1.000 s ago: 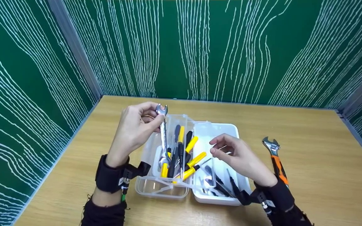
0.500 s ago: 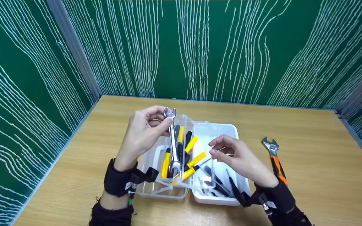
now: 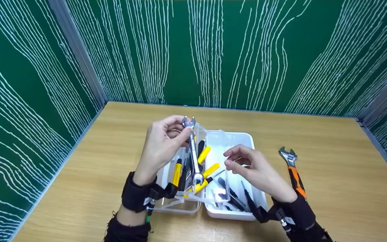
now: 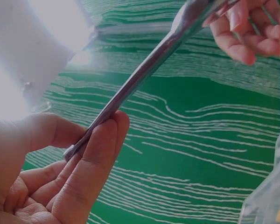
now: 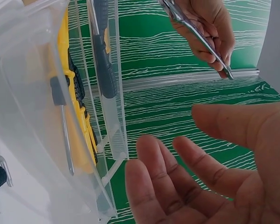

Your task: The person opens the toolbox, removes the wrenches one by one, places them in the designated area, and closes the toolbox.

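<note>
My left hand [image 3: 166, 144] pinches a shiny double open-end wrench [image 3: 193, 151] near its upper end, between thumb and fingers. The wrench hangs down at a slant over a clear plastic tray [image 3: 180, 210] that holds several yellow-and-black screwdrivers [image 3: 177, 174]. In the left wrist view the wrench [image 4: 135, 81] runs up from the fingertips toward the other hand. My right hand [image 3: 255, 169] hovers over the white toolbox [image 3: 237, 215], fingers loosely bent and holding nothing. The right wrist view shows a gap between its thumb and fingers.
An adjustable wrench [image 3: 296, 174] with an orange-and-black handle lies on the wooden table [image 3: 348, 168], right of the toolbox. Several dark tools [image 3: 235, 200] lie inside the white box. Green panels [image 3: 180, 50] with white wavy lines rise behind the table and at its sides.
My left hand has moved right and slightly down with the wrench, from the tray's left part toward its middle. The right hand has stayed nearly still.
</note>
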Demonstrator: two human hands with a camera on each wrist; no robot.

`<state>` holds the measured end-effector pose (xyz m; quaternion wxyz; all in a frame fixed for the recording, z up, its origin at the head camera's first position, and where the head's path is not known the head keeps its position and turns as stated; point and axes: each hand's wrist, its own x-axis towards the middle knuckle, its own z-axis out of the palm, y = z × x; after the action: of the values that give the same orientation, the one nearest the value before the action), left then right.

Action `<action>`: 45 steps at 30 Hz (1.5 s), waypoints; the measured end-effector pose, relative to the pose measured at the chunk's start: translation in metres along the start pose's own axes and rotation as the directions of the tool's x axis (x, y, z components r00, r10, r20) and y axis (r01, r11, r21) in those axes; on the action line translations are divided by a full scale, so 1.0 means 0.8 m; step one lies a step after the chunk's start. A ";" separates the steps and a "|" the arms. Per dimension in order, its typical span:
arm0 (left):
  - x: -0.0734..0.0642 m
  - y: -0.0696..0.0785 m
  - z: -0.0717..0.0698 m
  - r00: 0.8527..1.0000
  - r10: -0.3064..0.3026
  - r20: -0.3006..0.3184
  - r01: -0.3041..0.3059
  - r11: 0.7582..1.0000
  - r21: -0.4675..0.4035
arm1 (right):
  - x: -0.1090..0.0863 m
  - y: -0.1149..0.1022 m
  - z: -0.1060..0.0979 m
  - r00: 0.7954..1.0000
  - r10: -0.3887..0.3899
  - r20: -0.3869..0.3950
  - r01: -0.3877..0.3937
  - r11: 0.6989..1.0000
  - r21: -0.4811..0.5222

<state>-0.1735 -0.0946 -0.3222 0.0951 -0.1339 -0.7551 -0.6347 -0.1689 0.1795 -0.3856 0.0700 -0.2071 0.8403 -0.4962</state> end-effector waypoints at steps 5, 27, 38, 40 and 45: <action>0.001 -0.002 0.009 1.000 0.011 0.022 -0.011 1.000 -0.018 | -0.001 -0.002 0.001 1.000 -0.013 -0.003 0.013 1.000 0.021; 0.001 -0.013 0.039 0.997 0.030 0.064 -0.027 0.999 -0.043 | 0.002 -0.003 0.011 0.993 -0.053 0.104 0.037 0.988 0.151; -0.001 -0.021 0.051 0.995 0.059 0.082 -0.054 0.997 -0.060 | 0.002 -0.004 0.018 0.987 -0.080 0.140 0.055 0.983 0.177; -0.002 -0.022 0.053 0.994 0.062 0.085 -0.057 0.997 -0.059 | 0.001 -0.004 0.020 0.987 -0.077 0.142 0.052 0.984 0.169; -0.004 -0.022 0.058 0.993 0.062 0.096 -0.057 0.997 -0.051 | 0.001 -0.004 0.022 0.987 -0.080 0.137 0.057 0.985 0.160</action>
<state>-0.1746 -0.0518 -0.3481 0.0738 -0.1894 -0.7389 -0.6425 -0.1628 0.1633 -0.3914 0.1290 -0.2648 0.7841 -0.5462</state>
